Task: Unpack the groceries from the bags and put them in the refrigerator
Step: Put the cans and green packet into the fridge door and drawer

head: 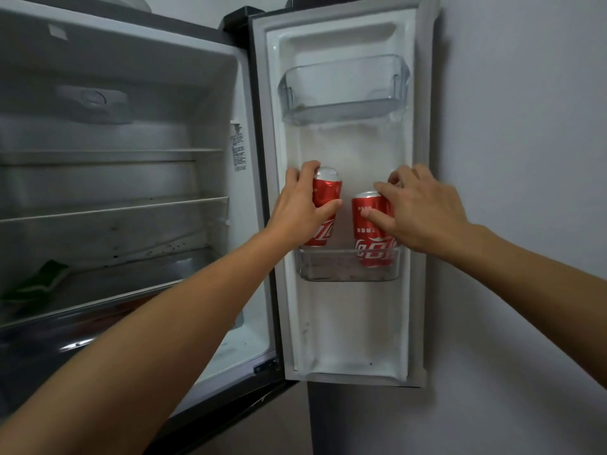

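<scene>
An open refrigerator door carries two clear bins, and a person is loading two red cola cans into the lower door bin. The main risk seems to lie with the left can. Its base hangs at about the level of the bin's front rim, near the left end, and it leans slightly. If it comes down on the rim and not behind it, it could tip forward off the door and fall to the floor. The bin looks shallow beside the tall cans, so letting go before the base is seated could also topple it, or knock it into its neighbour. The right can stands upright inside the bin at its right end, its base showing through the clear front wall, so it looks far safer. The left hand reaches in from the lower left on an outstretched arm. Its fingers wrap the can's left side and top edge, and the thumb presses across the front. The right hand comes in from the right, with the thumb on the can's front and the forefinger laid over its top rim. The other fingers curl out of sight behind it. The upper door bin holds nothing visible. A green packet lies on a low shelf inside the refrigerator, toward the left edge.
</scene>
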{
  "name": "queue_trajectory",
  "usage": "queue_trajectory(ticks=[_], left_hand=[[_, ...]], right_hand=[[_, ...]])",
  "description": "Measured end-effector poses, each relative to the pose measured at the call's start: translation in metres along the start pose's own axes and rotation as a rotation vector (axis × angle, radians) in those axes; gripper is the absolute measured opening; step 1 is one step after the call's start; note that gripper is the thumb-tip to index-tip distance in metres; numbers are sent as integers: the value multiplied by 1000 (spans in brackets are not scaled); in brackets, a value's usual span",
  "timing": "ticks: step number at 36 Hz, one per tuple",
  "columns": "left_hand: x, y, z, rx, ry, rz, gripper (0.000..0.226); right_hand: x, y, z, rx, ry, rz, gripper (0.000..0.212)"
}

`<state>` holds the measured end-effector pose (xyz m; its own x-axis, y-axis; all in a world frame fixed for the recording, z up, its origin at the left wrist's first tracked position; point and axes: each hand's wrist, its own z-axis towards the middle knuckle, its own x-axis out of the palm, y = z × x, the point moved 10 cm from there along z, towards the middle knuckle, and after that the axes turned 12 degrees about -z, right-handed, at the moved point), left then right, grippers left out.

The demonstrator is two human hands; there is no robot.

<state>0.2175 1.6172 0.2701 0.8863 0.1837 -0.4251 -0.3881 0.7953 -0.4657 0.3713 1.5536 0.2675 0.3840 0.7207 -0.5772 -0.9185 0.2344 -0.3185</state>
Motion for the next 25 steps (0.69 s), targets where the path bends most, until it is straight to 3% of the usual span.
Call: queue_trajectory(ticks=[7, 12, 19, 25], left_hand=[[12, 4, 10, -91, 13, 82, 69], [16, 8, 9, -205, -19, -99, 63], [28, 27, -10, -267, 40, 64, 62], [15, 19, -24, -209, 8, 171, 58]], right_hand=[[6, -9, -4, -47, -1, 164, 59], [8, -18, -6, -39, -13, 279, 54], [14, -17, -4, -68, -14, 315, 55], [18, -14, -9, -80, -51, 336, 61]])
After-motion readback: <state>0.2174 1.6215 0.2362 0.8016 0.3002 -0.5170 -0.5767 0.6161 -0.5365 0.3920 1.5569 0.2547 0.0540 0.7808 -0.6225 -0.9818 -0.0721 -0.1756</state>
